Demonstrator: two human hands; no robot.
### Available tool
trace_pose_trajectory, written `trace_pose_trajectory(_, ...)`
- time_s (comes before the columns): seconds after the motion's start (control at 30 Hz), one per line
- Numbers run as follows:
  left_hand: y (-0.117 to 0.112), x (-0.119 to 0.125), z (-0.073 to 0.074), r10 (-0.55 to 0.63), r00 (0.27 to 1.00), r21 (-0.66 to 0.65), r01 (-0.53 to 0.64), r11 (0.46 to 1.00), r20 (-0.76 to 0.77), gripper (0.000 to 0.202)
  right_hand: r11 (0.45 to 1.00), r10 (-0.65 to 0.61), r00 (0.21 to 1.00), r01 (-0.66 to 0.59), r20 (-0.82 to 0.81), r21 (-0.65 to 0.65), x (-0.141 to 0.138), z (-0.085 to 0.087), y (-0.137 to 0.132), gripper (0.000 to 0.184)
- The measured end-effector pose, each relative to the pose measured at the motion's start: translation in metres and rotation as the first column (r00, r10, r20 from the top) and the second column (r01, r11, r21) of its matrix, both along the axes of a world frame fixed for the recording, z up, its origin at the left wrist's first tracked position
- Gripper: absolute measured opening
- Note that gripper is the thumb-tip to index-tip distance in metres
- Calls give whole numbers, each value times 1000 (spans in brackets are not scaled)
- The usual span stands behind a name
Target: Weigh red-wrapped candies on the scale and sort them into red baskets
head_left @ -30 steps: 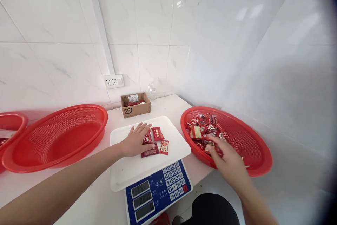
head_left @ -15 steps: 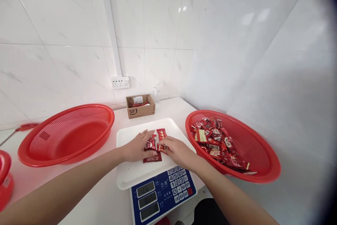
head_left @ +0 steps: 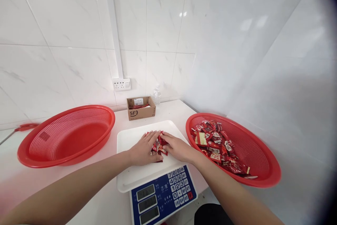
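On the white tray [head_left: 129,142] of a digital scale [head_left: 163,191], a small bunch of red snack packets [head_left: 159,146] lies between my hands. My left hand [head_left: 144,149] cups the bunch from the left, fingers together over its top and thumb along its near side. From the right, my right hand [head_left: 179,146] curls its fingers against the same packets. Much of the bunch is hidden under both hands. Right of the scale, a red perforated basket [head_left: 252,144] holds many similar packets [head_left: 216,139].
At the left stands another red basket [head_left: 86,144] with nothing in it. Behind the tray are a small cardboard box [head_left: 142,112] with red packets inside and a clear plastic bottle [head_left: 157,95]. A tiled wall [head_left: 129,25] with a socket [head_left: 121,84] closes off the back.
My hands have come closer together, pushing the loose packets into a tighter bunch. The left hand has shifted right and its fingers have closed up. The view has tilted slightly.
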State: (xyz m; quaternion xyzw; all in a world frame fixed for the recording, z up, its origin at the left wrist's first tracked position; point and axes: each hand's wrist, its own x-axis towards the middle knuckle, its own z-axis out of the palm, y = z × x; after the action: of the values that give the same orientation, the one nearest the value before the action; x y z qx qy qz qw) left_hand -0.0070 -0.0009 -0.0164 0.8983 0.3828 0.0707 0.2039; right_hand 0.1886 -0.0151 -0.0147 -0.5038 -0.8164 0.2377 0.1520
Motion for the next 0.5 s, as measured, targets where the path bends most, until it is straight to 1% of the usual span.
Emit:
trace_pose_trajectory(0.1, 2, 1, 1, -2, 1000, -10, 2, 1000, 2, 94, 1000, -12, 1000, 12, -15, 23, -3, -1, 0, 54)
trace_pose_trajectory(0.2, 0, 4, 1, 67, 998, -17, -68, 998, -16, 91, 995, -82, 996, 84, -35, 61, -8, 0, -4, 51)
trace_pose_trajectory(0.27, -2, 6, 0, 121, 992, -11, -122, 993, -21, 88, 990, -104, 992, 110, -68, 87, -13, 3, -7, 49)
trace_pose_trajectory(0.37, -4, 8, -3, 163, 987, -4, -163, 987, -18, 86, 990, -70, 991, 83, -116, 113, -16, 4, -11, 46)
trace_pose_trajectory(0.5, -4, 7, -3, 150, 989, -23, -150, 988, -16, 87, 991, -70, 995, 78, -75, 104, -17, 4, -11, 44)
